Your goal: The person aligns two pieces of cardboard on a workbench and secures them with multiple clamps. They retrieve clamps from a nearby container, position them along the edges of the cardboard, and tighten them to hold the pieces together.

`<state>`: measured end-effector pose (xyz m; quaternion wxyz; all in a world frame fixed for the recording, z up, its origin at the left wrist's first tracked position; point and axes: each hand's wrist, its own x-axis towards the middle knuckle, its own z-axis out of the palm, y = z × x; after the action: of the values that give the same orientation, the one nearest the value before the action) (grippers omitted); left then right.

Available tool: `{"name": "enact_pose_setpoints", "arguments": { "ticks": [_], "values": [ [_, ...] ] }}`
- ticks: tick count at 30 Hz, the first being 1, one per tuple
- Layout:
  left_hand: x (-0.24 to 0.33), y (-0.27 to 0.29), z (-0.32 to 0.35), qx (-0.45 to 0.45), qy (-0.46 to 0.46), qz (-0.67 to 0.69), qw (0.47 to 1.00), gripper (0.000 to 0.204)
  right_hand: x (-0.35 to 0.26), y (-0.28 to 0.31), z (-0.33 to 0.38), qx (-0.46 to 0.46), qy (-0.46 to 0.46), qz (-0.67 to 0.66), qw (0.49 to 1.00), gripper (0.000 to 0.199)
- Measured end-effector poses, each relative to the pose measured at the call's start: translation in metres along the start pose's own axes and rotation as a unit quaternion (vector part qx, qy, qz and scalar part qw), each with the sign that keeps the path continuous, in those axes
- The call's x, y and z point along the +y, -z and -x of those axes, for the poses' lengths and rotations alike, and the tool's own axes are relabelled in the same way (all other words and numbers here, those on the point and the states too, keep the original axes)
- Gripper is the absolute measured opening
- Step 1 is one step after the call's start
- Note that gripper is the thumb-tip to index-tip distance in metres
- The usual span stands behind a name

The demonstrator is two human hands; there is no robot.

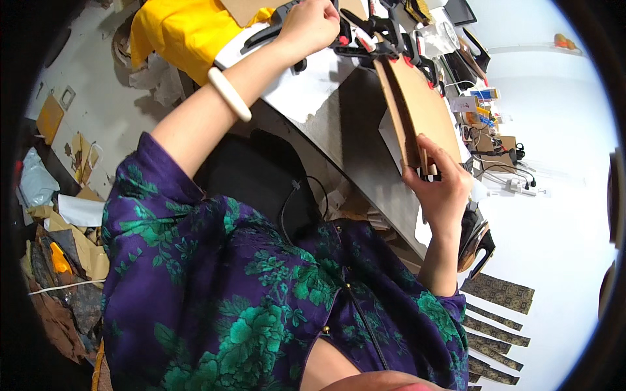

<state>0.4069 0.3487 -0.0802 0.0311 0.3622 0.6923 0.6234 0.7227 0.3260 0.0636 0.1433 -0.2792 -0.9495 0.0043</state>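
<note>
My right hand (445, 186) grips the near end of a tan board piece (424, 104), thumb on one side and fingers on the other. The piece looks like two layers with a dark gap between them. Black clamps with red pads (391, 36) crowd its far end. My left hand (312, 26) is closed at the top edge, beside a black clamp handle (274, 29). What its fingers hold, if anything, I cannot make out. A cream bangle (229, 94) circles my left forearm.
White paper (306, 98) lies on the grey table (349, 130), with yellow cloth (176, 39) at its left. Cables and small boxes (464, 104) line the wall side. Patterned strips (499, 293) are at the lower right; scraps and bags (39, 179) lie on the floor at left.
</note>
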Motion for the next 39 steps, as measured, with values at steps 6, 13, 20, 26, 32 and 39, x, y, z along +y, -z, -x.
{"name": "enact_pose_setpoints", "arguments": {
  "ticks": [6, 13, 20, 26, 32, 39],
  "values": [
    [0.004, 0.011, 0.051, 0.098, -0.042, 0.038, 0.994, 0.007, -0.002, 0.005, -0.002, -0.021, -0.035, -0.001, 0.999, 0.050],
    [0.014, 0.060, 0.040, -0.088, 0.015, -0.404, 0.910, 0.072, 0.000, -0.005, -0.003, -0.021, -0.024, 0.001, 0.999, 0.049],
    [0.050, 0.062, 0.039, -0.176, 0.114, -0.404, 0.891, 0.090, -0.003, -0.035, -0.003, 0.003, 0.009, 0.011, 1.000, 0.046],
    [0.006, 0.133, 0.035, -0.217, 0.249, 0.023, 0.943, 0.039, 0.001, -0.015, -0.015, 0.014, -0.022, -0.005, 1.000, 0.039],
    [0.052, 0.166, 0.089, -0.255, 0.320, 0.596, 0.691, 0.043, 0.008, -0.008, -0.020, 0.017, -0.034, -0.011, 0.999, 0.044],
    [0.074, 0.127, 0.144, -0.271, 0.419, 0.659, 0.562, 0.024, 0.004, -0.018, -0.013, 0.067, 0.032, 0.133, 0.988, 0.050]
  ]
}}
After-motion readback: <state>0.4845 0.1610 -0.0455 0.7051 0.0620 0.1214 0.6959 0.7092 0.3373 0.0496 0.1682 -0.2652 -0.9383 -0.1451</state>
